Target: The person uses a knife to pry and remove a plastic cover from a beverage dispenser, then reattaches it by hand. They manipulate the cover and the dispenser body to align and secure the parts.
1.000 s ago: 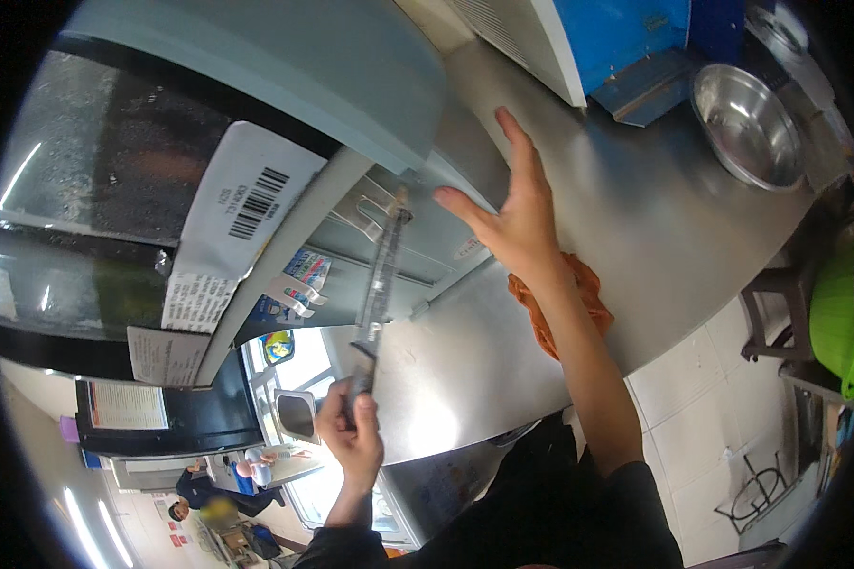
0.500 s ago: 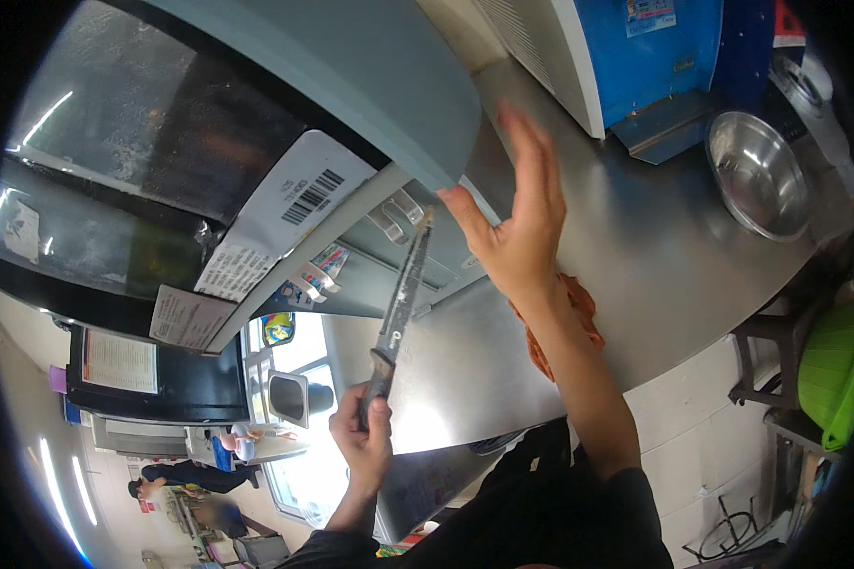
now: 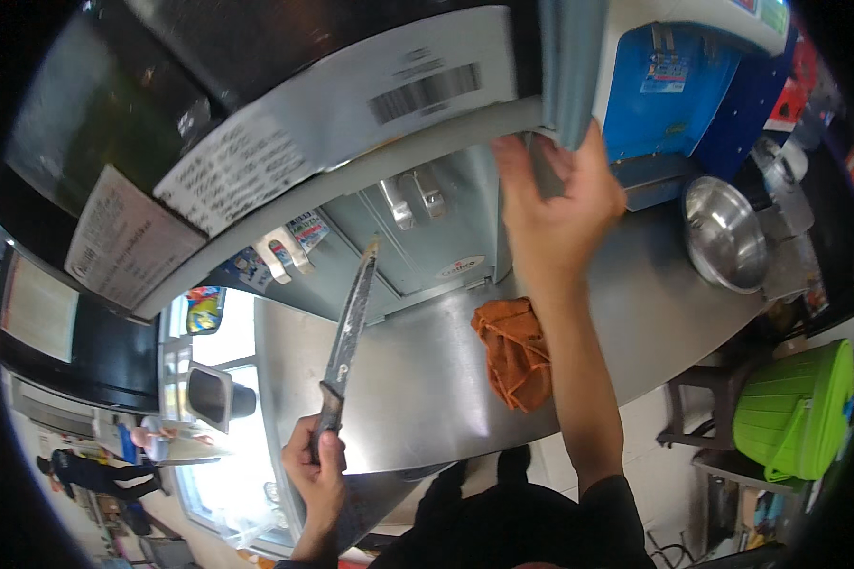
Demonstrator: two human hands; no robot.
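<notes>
My left hand [image 3: 315, 467] is closed around the dark handle of a long knife [image 3: 347, 327]. Its narrow, smeared blade points up in front of the grey dispenser [image 3: 351, 242], tip near the metal levers [image 3: 413, 199]. At the dispenser's right corner, my right hand [image 3: 567, 213] curls its fingers and thumb around the lower end of an upright grey panel [image 3: 571, 66]. Part of that grip is hidden behind the hand. A crumpled orange-brown cloth [image 3: 514, 356] lies on the steel counter [image 3: 399, 379], just left of my right forearm.
A blue-fronted machine [image 3: 669, 104] stands at the back right beside a steel bowl [image 3: 726, 232]. A green lidded bin [image 3: 797, 408] and a dark stool [image 3: 697, 408] are beyond the counter's right edge. A steel container [image 3: 213, 394] is at left; a person [image 3: 100, 479] stands far off.
My right hand has gone from open with spread fingers beside the dispenser's corner to gripping the grey panel. The view has shifted, showing more of the cloth; the knife stays in my left hand.
</notes>
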